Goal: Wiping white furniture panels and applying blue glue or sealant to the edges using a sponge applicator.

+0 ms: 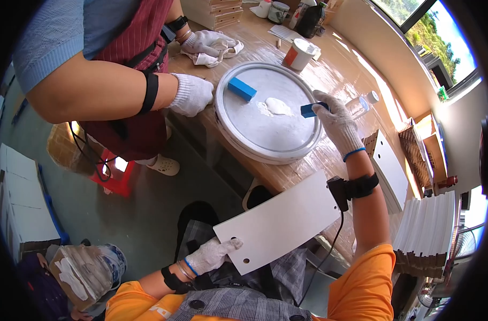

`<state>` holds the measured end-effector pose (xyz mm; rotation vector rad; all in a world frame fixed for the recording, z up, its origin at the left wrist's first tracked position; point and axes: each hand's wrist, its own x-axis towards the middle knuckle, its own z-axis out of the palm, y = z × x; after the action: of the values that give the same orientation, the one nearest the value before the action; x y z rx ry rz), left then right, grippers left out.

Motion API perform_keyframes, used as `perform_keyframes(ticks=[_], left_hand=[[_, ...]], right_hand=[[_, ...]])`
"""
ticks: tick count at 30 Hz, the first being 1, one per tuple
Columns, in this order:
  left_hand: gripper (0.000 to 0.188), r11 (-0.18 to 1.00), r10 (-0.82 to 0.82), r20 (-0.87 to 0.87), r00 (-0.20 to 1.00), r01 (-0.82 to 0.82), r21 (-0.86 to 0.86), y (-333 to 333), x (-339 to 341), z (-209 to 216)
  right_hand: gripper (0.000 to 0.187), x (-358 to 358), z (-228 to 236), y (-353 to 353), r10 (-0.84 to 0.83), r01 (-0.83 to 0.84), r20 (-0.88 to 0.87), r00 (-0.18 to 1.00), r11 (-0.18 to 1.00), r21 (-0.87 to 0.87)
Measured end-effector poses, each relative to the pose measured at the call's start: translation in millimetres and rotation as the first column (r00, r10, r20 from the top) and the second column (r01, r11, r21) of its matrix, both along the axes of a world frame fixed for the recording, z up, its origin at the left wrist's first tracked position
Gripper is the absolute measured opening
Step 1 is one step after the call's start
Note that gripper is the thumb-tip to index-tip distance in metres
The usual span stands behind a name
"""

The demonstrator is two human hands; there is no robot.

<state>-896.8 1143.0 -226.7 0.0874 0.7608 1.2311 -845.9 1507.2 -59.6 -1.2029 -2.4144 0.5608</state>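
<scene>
My left hand [213,255], in a white knit glove, grips the near-left end of a long white panel [281,220] with the thumb on top. This panel has small holes near its ends and lies slanted over my lap. My right hand [336,119], gloved too, is closed around a small blue block [309,110] at the right part of a round grey-white lid [234,124]. A puddle of white paste [277,106] sits mid-lid, left of that block. Another blue block [242,89] rests on the lid's left side.
A co-worker's gloved hand [193,95] is by the lid's left rim; their other holds a white cloth [214,49]. Behind the lid stand a white-and-orange tub [300,54] and a clear bottle [358,106]. Stacked white panels [425,230] stand at right.
</scene>
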Motion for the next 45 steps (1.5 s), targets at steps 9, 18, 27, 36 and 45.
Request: perform_keyframes(ticks=[9, 18, 27, 36, 45], left_hand=[[0.042, 1.0, -0.009, 0.024, 1.0, 0.01, -0.014, -0.8, -0.4, -7.1], [0.041, 0.999, -0.041, -0.032, 0.999, 0.04, -0.022, 1.8, -5.2, -2.7], [0.04, 1.0, -0.019, -0.015, 1.0, 0.019, 0.018, 1.4, -4.9, -9.9], [0.04, 1.0, -0.025, -0.023, 0.999, 0.025, 0.01, 1.9, -5.2, -8.0], [0.042, 0.998, -0.056, -0.1, 0.993, 0.057, 0.002, 3.4, -8.2, 1.8]], right_hand=[[0.041, -30.9, -12.9, 3.1, 0.162, -0.184, 0.116, 0.98, 0.959, 0.214], [0.043, -38.7, -29.2, 16.0, 0.287, -0.313, 0.128, 0.949, 0.9, 0.304], [0.041, -42.7, -23.5, 8.2, 0.283, -0.334, 0.197, 0.939, 0.89, 0.311], [0.042, -43.8, -21.3, 6.1, 0.301, -0.342, 0.182, 0.936, 0.898, 0.277], [0.042, -38.7, -25.7, 9.7, 0.325, -0.362, 0.165, 0.931, 0.882, 0.301]])
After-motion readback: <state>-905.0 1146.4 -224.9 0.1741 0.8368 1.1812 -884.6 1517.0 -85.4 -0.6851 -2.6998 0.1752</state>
